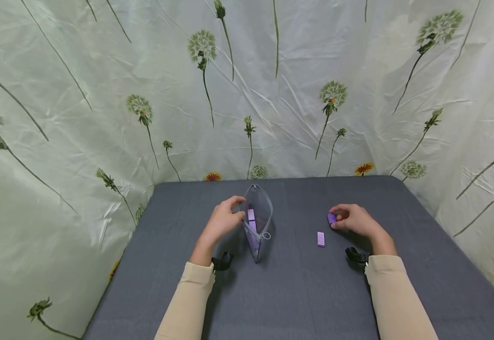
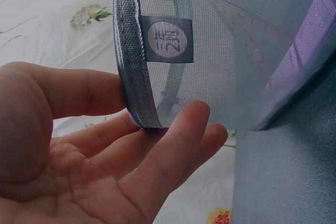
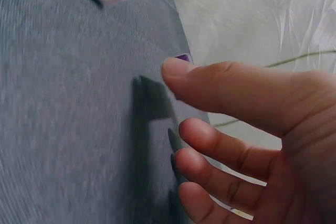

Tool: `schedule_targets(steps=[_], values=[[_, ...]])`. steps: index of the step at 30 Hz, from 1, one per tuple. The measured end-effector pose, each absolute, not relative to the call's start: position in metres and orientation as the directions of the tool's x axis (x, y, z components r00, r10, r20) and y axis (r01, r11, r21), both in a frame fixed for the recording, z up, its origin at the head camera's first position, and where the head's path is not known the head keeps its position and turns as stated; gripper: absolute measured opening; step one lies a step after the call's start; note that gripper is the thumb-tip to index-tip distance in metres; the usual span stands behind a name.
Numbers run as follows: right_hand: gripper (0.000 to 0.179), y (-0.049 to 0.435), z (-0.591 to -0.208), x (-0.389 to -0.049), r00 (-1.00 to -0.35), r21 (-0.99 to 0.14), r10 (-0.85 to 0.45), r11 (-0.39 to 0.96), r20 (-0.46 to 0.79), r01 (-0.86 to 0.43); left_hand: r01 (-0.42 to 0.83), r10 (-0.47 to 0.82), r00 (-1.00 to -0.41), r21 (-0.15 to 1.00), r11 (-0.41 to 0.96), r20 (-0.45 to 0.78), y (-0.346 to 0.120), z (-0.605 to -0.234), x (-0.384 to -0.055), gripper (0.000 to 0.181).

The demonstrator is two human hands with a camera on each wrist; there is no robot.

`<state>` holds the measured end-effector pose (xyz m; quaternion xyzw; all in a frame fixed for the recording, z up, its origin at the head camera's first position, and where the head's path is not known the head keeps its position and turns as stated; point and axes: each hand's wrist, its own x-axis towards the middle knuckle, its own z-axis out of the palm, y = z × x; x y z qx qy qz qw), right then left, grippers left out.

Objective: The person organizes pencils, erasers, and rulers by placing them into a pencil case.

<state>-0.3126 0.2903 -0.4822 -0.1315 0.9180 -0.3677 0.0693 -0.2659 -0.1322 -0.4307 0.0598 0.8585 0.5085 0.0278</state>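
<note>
My left hand (image 1: 225, 218) pinches the zip edge of a grey mesh pouch (image 1: 264, 205), which stands with its mouth open. The left wrist view shows the thumb and fingers at the bound edge, beside a sewn label (image 2: 167, 40). Inside the pouch lie lilac block-like pieces (image 1: 252, 215), and a clear triangular ruler (image 2: 239, 27) shows through the mesh. To the right, my right hand (image 1: 357, 221) pinches a small purple block (image 1: 331, 218) between thumb and fingers, close over the table. In the right wrist view the thumb hides most of that block.
A lilac block (image 1: 321, 239) lies on the dark grey tabletop (image 1: 289, 293), nearer me than the right hand. A ring-shaped zip pull (image 1: 266, 235) hangs at the pouch's near end. Behind the table's far edge hangs a pale flowered curtain (image 1: 289, 108).
</note>
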Motion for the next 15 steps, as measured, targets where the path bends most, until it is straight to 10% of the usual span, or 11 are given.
schedule_targets(steps=[15], values=[[0.049,0.251,-0.456,-0.307,-0.948,-0.648,-0.295,0.700,0.122,-0.301,0.067,0.128,-0.992,0.871,0.486,0.005,-0.132,-0.431,-0.268,0.041]])
